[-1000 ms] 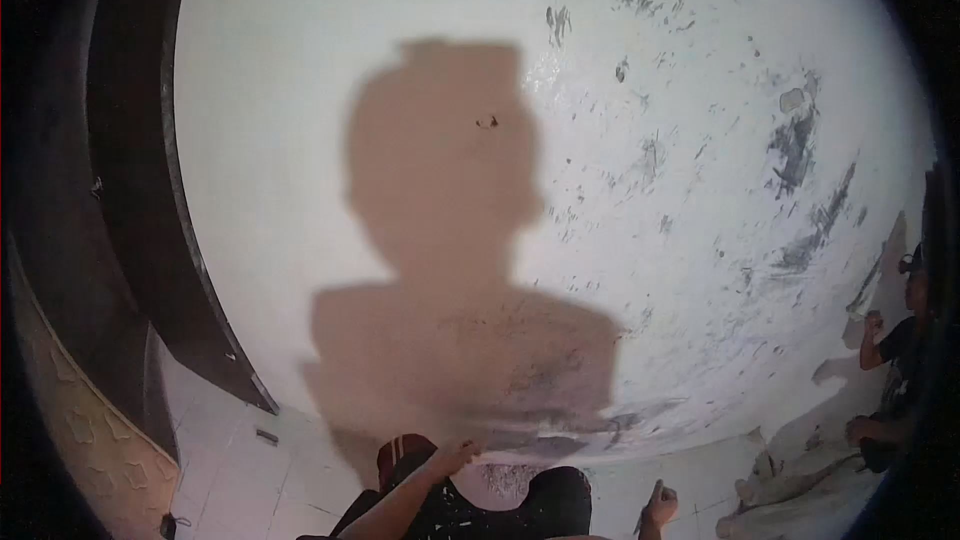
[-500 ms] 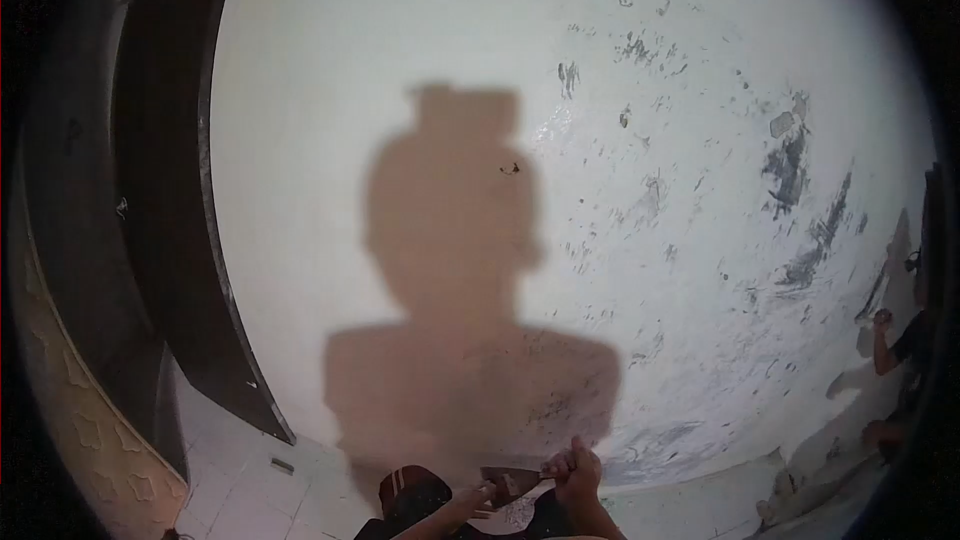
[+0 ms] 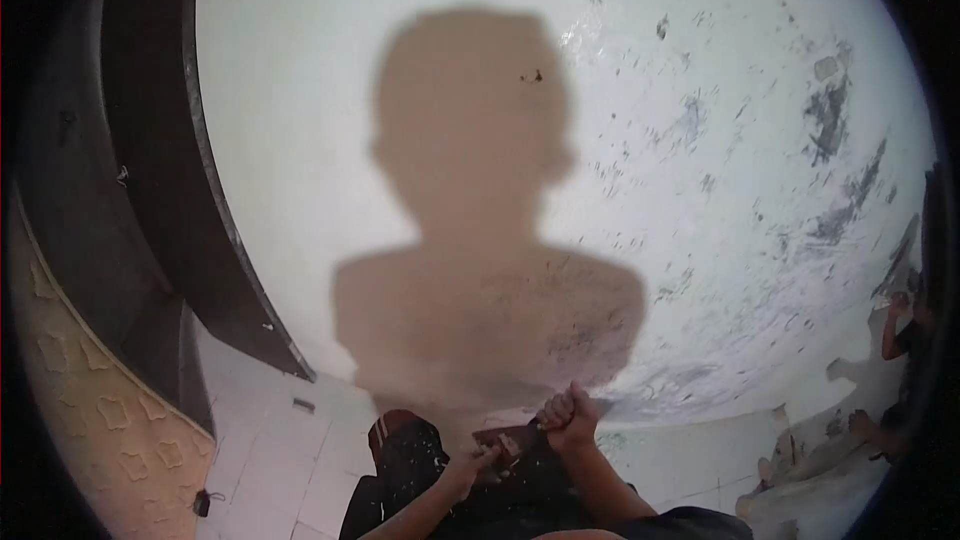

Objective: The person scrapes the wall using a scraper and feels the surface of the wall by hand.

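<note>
Low in the view, my right hand (image 3: 567, 418) is closed around the handle of a putty knife (image 3: 514, 436), whose broad blade points left. My left hand (image 3: 468, 472) is at the blade, its fingers closed against the blade's face near the far edge. Pale residue shows on the blade by those fingertips. Both hands are in front of my dark-clothed, speckled legs (image 3: 410, 465). Behind them rises a white wall (image 3: 290, 140) with scraped grey patches on its right side.
My shadow (image 3: 475, 140) falls on the wall. A dark door frame (image 3: 160, 140) stands at left, beside a yellowish patterned surface (image 3: 110, 420). White floor tiles (image 3: 260, 440) lie below, with a small dark object (image 3: 205, 502). Another person (image 3: 905, 340) is at the far right.
The view has tipped down, so the wall marks and hands appear higher and more of my legs shows. My left hand stays at the blade; my right still grips the handle.
</note>
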Action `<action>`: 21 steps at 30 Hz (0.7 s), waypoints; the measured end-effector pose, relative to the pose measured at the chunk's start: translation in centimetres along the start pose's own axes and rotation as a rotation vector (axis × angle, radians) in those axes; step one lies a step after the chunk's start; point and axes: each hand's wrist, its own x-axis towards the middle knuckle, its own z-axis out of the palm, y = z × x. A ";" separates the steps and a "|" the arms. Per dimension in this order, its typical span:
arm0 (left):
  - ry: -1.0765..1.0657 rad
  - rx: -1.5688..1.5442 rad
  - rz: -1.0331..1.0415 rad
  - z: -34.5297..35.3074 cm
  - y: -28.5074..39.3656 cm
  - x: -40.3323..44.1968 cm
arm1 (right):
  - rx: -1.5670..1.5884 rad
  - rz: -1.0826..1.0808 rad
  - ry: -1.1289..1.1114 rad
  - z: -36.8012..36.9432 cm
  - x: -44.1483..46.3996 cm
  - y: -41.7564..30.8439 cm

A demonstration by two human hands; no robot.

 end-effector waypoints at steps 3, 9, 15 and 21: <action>0.100 -0.021 0.042 -0.2 0.4 1.0 | 0.009 -0.073 -0.082 1.8 1.0 -0.5; 0.244 -0.019 0.201 -4.0 2.6 1.7 | -0.026 -0.499 -0.021 9.0 4.8 -6.8; 0.512 0.022 0.213 -6.4 6.4 -2.2 | 0.099 -0.893 -0.601 18.1 7.4 -16.6; 0.649 -0.065 0.312 -8.7 6.9 -5.7 | 0.132 -1.054 -1.085 22.8 6.5 -23.3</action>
